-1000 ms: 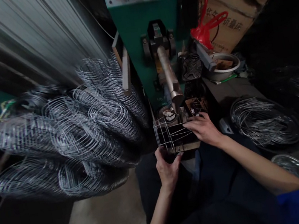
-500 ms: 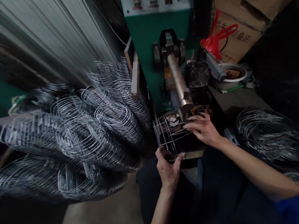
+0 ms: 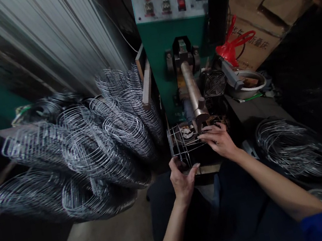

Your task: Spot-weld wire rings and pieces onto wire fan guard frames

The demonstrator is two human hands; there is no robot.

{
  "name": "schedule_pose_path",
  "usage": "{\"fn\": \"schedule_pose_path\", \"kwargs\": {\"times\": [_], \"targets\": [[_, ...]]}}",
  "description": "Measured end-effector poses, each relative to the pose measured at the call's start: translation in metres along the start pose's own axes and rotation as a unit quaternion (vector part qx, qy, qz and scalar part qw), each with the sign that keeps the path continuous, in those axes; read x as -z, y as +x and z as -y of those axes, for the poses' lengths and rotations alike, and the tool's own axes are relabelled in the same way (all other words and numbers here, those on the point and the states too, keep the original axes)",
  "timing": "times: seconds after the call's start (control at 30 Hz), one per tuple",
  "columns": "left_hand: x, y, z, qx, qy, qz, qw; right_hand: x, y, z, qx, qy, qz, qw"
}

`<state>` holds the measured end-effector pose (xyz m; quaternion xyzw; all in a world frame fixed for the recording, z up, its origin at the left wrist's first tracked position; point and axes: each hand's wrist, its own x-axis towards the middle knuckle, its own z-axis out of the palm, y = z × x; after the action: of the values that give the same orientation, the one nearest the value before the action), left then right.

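Observation:
A small rectangular wire frame (image 3: 180,147) sits at the foot of a green spot-welding machine (image 3: 160,71), its right end under the tip of the metal electrode arm (image 3: 193,90). My left hand (image 3: 183,180) grips the frame's near-left corner between curled fingers and thumb. At the right end, beside the electrode tip, my right hand (image 3: 220,141) pinches the frame's wire with its fingertips. What lies exactly between those fingertips is too small and dark to make out.
Nested stacks of bent wire frames (image 3: 93,156) stand close on the left. On the right lie a pile of loose wire hoops (image 3: 292,148), a bowl (image 3: 247,89) and a red plastic bag (image 3: 230,52). Cardboard boxes (image 3: 261,21) rise behind them. A wooden board (image 3: 146,84) edges the machine's left side.
The head view has tilted up slightly, so the machine sits a little lower in the picture. Both hands keep their hold on the wire frame, which barely moves.

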<state>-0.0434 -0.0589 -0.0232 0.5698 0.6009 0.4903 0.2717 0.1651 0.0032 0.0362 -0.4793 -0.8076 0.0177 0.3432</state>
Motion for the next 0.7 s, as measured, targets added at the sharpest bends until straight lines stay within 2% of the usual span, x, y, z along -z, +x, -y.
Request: {"fn": "schedule_pose_path", "kwargs": {"times": [0.3,0.53,0.7], "targets": [[0.001,0.0,-0.005,0.021,-0.011,0.011,1.0,0.002,-0.003,-0.006,-0.04,0.004,-0.016,0.999],[0.001,0.02,-0.002,0.005,-0.002,0.032,0.999,0.004,0.001,-0.016,-0.04,-0.004,-0.046,0.998],[-0.002,0.028,0.005,-0.015,0.006,0.024,1.0,0.005,0.011,-0.01,-0.034,-0.011,-0.053,0.998]]}}
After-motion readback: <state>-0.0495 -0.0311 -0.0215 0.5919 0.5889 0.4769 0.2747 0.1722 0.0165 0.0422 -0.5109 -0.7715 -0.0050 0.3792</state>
